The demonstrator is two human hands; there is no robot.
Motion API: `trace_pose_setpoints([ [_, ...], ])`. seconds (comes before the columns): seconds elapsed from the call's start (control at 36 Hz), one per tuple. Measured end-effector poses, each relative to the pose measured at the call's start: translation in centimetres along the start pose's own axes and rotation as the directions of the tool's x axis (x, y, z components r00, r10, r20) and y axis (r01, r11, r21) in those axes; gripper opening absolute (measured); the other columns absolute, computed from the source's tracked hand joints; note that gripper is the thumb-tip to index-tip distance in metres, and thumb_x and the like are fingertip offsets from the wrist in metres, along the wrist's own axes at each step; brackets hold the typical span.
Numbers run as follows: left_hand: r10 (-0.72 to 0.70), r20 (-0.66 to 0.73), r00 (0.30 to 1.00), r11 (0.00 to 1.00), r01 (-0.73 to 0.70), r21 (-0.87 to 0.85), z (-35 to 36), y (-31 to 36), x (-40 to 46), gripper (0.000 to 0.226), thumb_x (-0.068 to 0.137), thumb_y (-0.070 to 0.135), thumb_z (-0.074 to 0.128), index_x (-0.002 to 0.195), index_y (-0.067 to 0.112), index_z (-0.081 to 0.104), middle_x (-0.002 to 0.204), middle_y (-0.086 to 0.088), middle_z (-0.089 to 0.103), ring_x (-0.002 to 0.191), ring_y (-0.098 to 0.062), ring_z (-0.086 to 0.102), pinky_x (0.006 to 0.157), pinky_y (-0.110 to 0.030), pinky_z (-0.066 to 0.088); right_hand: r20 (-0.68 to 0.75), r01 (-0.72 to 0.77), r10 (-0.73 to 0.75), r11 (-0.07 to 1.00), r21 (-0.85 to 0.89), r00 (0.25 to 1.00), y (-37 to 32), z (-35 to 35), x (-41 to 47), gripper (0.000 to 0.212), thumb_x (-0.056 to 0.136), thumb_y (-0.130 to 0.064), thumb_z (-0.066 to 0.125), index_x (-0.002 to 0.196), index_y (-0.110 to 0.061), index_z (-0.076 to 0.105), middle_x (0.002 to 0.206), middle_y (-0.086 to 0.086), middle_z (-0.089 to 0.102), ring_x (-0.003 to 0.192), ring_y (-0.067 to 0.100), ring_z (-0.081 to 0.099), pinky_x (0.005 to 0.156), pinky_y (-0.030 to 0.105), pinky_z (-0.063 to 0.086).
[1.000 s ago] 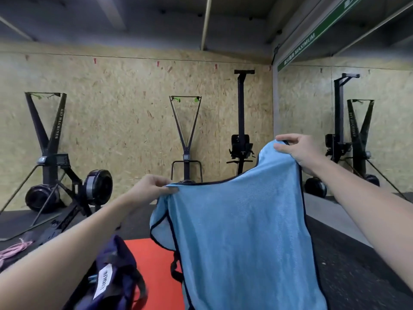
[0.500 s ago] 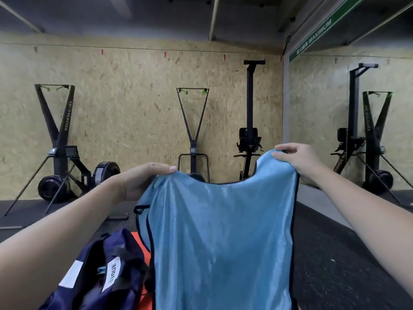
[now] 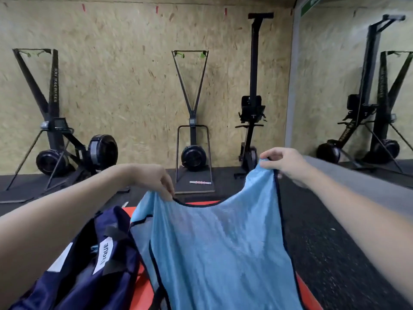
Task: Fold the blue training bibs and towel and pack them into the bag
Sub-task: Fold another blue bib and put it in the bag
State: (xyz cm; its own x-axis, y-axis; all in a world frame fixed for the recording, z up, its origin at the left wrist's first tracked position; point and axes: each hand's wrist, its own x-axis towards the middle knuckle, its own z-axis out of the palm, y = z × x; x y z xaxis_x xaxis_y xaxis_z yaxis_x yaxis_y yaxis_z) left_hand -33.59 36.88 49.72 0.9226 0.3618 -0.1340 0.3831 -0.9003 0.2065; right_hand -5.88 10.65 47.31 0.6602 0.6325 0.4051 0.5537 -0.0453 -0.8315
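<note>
A light blue mesh training bib [image 3: 223, 249] with dark trim hangs spread out in front of me. My left hand [image 3: 154, 179] pinches its left shoulder strap and my right hand [image 3: 285, 163] pinches the right one, a bit higher. The neck opening sags between them. A navy bag [image 3: 89, 269] with white labels lies at the lower left, beside the bib. No towel is in sight.
An orange-red mat [image 3: 143, 294] lies under the bag and the bib on a black rubber floor [image 3: 335, 253]. Ski and rowing machines [image 3: 193, 139] stand along the chipboard wall. A grey ledge [image 3: 357, 184] runs on the right beneath a mirror.
Both hands have come down with the bib, and the view has tipped downward. The bib has spread wider and more of the bag shows.
</note>
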Motion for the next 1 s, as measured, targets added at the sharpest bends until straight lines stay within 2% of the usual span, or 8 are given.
trace_pose_setpoints([
  [0.17,-0.045,-0.093,0.995,0.993,0.055,0.107,2.5,-3.6,7.6,0.012,0.074,0.041,0.082,0.070,0.036,0.072,0.068,0.022,0.067,0.067,0.005,0.059,0.061,-0.014,0.043,0.104,0.026,0.016,0.922,-0.387,0.994,5.9,2.7,3.2,0.008,0.082,-0.010,0.076,0.088,-0.015,0.075,0.080,0.003,0.066,0.049,0.009,0.057,0.051,0.017,0.047],
  [0.33,-0.165,-0.163,0.973,0.967,0.192,0.166,4.9,-7.5,15.4,0.018,0.071,0.046,0.081,0.067,0.032,0.070,0.076,0.011,0.070,0.078,-0.013,0.063,0.074,-0.027,0.053,0.190,0.102,0.060,0.670,-0.735,0.980,12.5,6.5,7.9,0.007,0.086,-0.025,0.070,0.080,-0.027,0.069,0.094,-0.008,0.057,0.091,0.018,0.055,0.073,0.036,0.047],
  [0.5,-0.309,-0.144,0.940,0.937,0.327,0.124,7.7,-9.2,21.9,0.024,0.077,0.034,0.070,0.070,0.012,0.075,0.068,-0.003,0.072,0.059,-0.021,0.060,0.068,-0.029,0.058,0.077,-0.046,0.173,0.612,-0.789,0.982,17.5,11.7,13.0,0.007,0.092,-0.024,0.060,0.087,-0.019,0.060,0.094,0.005,0.059,0.085,0.029,0.059,0.071,0.035,0.046],
  [0.61,-0.421,-0.423,0.802,0.905,0.399,-0.145,9.1,-11.7,26.6,0.019,0.076,0.015,0.060,0.062,0.006,0.068,0.070,-0.012,0.072,0.057,-0.027,0.060,0.055,-0.031,0.051,-0.086,-0.257,0.246,0.849,-0.462,0.965,20.0,15.3,16.8,0.010,0.093,-0.015,0.050,0.085,-0.014,0.055,0.084,0.017,0.070,0.063,0.032,0.072,0.065,0.046,0.062],
  [0.67,-0.431,-0.539,0.723,0.902,0.331,-0.277,9.5,-12.4,28.3,0.021,0.086,0.010,0.051,0.086,0.003,0.070,0.094,-0.017,0.070,0.080,-0.033,0.060,0.065,-0.031,0.043,-0.100,-0.246,0.226,0.918,-0.312,0.969,20.9,16.6,18.2,0.009,0.095,-0.017,0.053,0.101,-0.013,0.059,0.104,0.016,0.070,0.087,0.031,0.073,0.075,0.042,0.059],
  [0.81,-0.317,-0.349,0.882,0.908,0.176,-0.380,12.7,-12.5,29.1,0.073,0.093,0.025,0.060,0.156,0.030,0.022,0.149,-0.010,0.046,0.115,-0.028,0.055,0.090,-0.033,0.048,0.250,-0.144,0.213,0.953,-0.268,0.944,22.9,19.5,17.5,0.089,0.092,-0.027,0.066,0.157,-0.036,0.007,0.160,0.007,0.028,0.139,0.029,0.042,0.108,0.040,0.041],
  [0.89,-0.270,-0.247,0.931,0.934,0.190,-0.302,16.8,-13.1,28.4,0.076,0.091,0.029,0.066,0.156,0.029,0.026,0.151,-0.005,0.044,0.135,-0.027,0.045,0.107,-0.032,0.038,0.333,-0.120,0.251,0.922,-0.368,0.909,24.7,21.5,14.8,0.080,0.092,-0.029,0.066,0.156,-0.034,0.018,0.154,0.012,0.038,0.130,0.027,0.050,0.101,0.035,0.043],
  [1.0,-0.238,-0.117,0.964,0.919,0.185,-0.347,22.3,-12.5,25.1,0.058,0.091,0.028,0.067,0.146,0.025,0.046,0.137,-0.002,0.055,0.117,-0.022,0.059,0.089,-0.028,0.047,0.374,-0.101,0.269,0.906,-0.412,0.887,26.1,23.2,9.4,0.057,0.095,-0.031,0.061,0.148,-0.027,0.038,0.138,0.004,0.053,0.105,0.019,0.057,0.084,0.030,0.047],
])
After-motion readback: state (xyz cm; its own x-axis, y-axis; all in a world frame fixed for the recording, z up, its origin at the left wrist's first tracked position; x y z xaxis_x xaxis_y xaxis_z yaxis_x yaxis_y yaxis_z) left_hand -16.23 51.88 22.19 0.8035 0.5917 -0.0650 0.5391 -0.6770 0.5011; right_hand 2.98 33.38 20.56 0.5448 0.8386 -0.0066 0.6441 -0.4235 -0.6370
